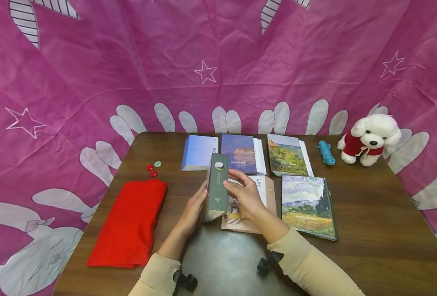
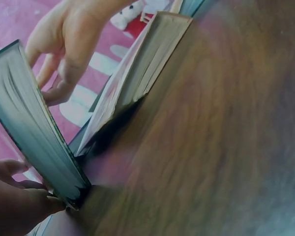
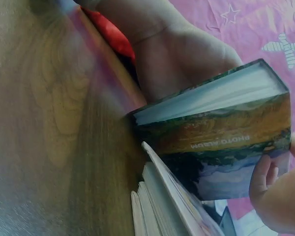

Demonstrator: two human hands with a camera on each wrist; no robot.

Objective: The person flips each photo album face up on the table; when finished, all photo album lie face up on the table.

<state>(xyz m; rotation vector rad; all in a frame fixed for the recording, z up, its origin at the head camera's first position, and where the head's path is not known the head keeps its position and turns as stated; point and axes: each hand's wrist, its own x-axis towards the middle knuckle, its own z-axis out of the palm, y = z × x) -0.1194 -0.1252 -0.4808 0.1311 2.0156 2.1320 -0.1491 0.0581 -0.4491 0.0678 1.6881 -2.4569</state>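
Observation:
Between both hands a thick photo album (image 1: pixel 217 185) stands upright, its green spine towards me. Its painted landscape cover shows in the right wrist view. My left hand (image 1: pixel 193 209) holds it from the left, with the palm beside the back cover. My right hand (image 1: pixel 249 197) grips the spine side, its thumb on the spine and its fingers on the painted cover. Just right of the held album lies a pale pink album (image 1: pixel 270 197), partly hidden by the right hand and wrist. The left wrist view shows the held album's page edges, close to the tabletop at its lower corner.
Along the back lie a light-blue album (image 1: pixel 201 152), a sea-cliff album (image 1: pixel 238 154) and a garden album (image 1: pixel 286 158). Another landscape album (image 1: pixel 307 205) lies right. Red cloth (image 1: pixel 129 224) and several buttons (image 1: pixel 153 173) are left; blue cord (image 1: pixel 326 153) and a plush dog (image 1: pixel 370 139) back right.

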